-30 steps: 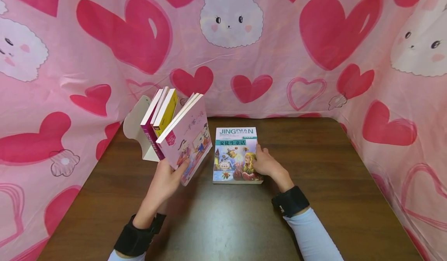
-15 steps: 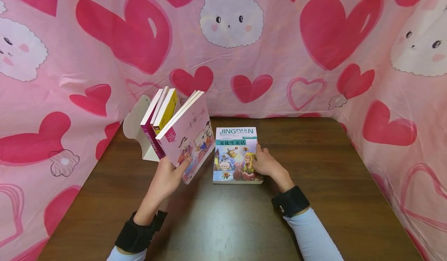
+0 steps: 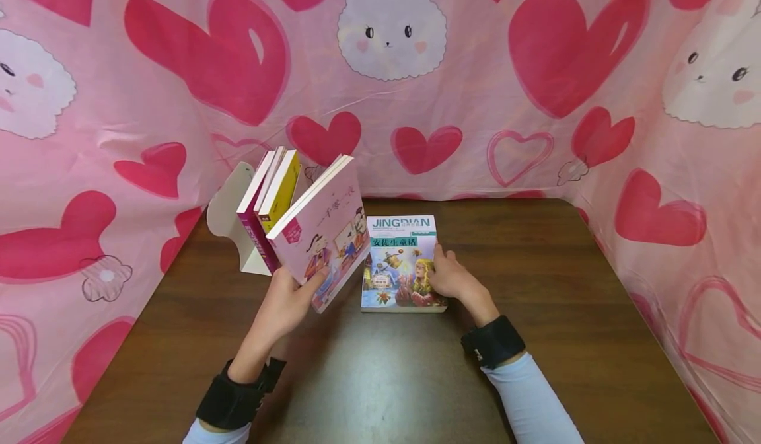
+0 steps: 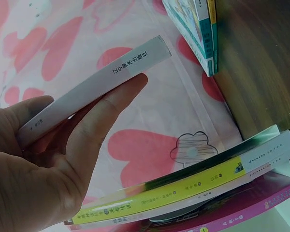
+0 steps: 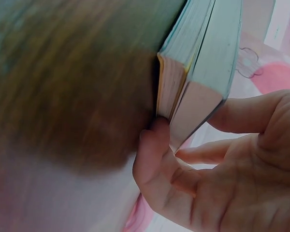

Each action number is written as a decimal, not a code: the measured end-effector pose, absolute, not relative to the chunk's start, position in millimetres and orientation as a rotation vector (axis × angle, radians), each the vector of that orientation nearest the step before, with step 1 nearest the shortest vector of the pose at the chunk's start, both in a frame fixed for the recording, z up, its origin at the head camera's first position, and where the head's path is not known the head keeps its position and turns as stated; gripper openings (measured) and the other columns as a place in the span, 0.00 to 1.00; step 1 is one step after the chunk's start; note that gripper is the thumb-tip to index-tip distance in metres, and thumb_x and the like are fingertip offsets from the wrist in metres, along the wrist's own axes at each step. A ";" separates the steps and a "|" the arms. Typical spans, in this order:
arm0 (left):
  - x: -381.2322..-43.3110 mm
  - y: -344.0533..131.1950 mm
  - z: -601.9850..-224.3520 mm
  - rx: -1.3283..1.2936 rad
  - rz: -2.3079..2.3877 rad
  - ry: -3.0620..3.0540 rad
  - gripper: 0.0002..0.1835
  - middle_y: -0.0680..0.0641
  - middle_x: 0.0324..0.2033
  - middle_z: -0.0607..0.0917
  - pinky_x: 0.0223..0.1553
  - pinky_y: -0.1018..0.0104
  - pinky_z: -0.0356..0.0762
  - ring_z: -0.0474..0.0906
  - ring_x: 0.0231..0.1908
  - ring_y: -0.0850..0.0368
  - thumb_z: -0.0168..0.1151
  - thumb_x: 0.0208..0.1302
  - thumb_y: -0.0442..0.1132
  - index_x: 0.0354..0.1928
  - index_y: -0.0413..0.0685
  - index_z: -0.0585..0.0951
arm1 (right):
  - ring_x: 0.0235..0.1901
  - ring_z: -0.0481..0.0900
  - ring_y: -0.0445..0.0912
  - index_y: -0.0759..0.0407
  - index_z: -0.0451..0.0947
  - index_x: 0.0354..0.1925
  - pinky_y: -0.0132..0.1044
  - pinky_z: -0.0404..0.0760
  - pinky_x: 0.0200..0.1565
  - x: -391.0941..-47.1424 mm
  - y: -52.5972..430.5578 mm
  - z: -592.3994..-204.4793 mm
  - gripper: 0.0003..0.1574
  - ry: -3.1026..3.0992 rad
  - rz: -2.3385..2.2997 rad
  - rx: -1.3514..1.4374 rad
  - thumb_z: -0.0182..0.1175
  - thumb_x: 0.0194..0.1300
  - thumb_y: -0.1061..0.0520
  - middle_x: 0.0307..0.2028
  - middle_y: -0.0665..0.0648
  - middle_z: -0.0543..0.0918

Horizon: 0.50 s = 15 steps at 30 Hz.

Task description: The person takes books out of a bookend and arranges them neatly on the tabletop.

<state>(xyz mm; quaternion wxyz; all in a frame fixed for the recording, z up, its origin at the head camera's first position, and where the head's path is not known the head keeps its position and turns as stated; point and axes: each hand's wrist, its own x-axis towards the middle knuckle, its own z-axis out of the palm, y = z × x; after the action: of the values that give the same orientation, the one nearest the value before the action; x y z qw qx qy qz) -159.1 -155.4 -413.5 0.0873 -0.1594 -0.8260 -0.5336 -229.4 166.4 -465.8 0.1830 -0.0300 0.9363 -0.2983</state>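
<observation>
The left hand [image 3: 291, 302] grips a pink book [image 3: 329, 232] near its lower corner, thumb across the illustrated front cover and fingers behind. The book tilts, its page edges facing up and its cover turned toward the right; whether its lower edge touches the counter [image 3: 380, 378] cannot be told. In the left wrist view its pale spine shows printed characters, and the thumb and fingers lie on either side of it. Just behind and to the left, a white bookend [image 3: 228, 206] supports a row of upright books, among them a purple book [image 3: 258, 242] closest to the bookend's curved panel and a yellow book [image 3: 281, 193] with a thin pale one between them. Right of the pink book, a blue-and-white book [image 3: 395, 269] lies flat, front cover up, its title toward the far side. The right wrist view shows a lower book [image 5: 170, 84] directly under it. The right hand [image 3: 458, 279] holds this pair at the right-hand side, thumb against the upper cover and a curled finger touching the lower one's corner. Both wrists wear black bands [image 3: 493, 341], and pink heart-patterned cloth [image 3: 475, 153] stands around the counter.
</observation>
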 end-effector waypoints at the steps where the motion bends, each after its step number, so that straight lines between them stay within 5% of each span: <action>1: -159.1 -155.0 -413.5 -0.481 -1.594 -2.460 0.32 0.36 0.67 0.78 0.56 0.31 0.77 0.79 0.62 0.32 0.67 0.71 0.29 0.74 0.44 0.68 | 0.70 0.63 0.70 0.74 0.38 0.81 0.68 0.60 0.71 -229.2 165.9 -465.6 0.47 2.645 -0.841 -0.082 0.50 0.80 0.57 0.76 0.82 0.49; 10: -162.8 -151.7 -415.3 -0.518 -1.634 -2.458 0.34 0.39 0.68 0.77 0.56 0.32 0.77 0.78 0.64 0.35 0.68 0.71 0.31 0.75 0.48 0.67 | 0.62 0.60 0.66 0.76 0.53 0.78 0.61 0.69 0.64 -230.7 159.8 -460.2 0.41 2.844 -0.870 -0.177 0.55 0.78 0.59 0.65 0.75 0.60; 15: -168.0 -151.1 -417.0 -0.572 -1.647 -2.442 0.34 0.40 0.69 0.77 0.57 0.32 0.77 0.77 0.65 0.35 0.68 0.71 0.32 0.75 0.49 0.66 | 0.54 0.69 0.60 0.71 0.60 0.78 0.54 0.75 0.55 -230.1 155.9 -452.8 0.35 2.869 -1.097 -0.350 0.54 0.81 0.59 0.61 0.72 0.66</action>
<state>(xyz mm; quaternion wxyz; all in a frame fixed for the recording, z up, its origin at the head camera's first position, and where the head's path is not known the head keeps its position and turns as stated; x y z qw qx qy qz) -168.0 -151.1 -417.0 0.0703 -0.1900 -0.8119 -0.5475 -230.1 155.9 -452.8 0.0250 -0.1132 0.9277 -0.3548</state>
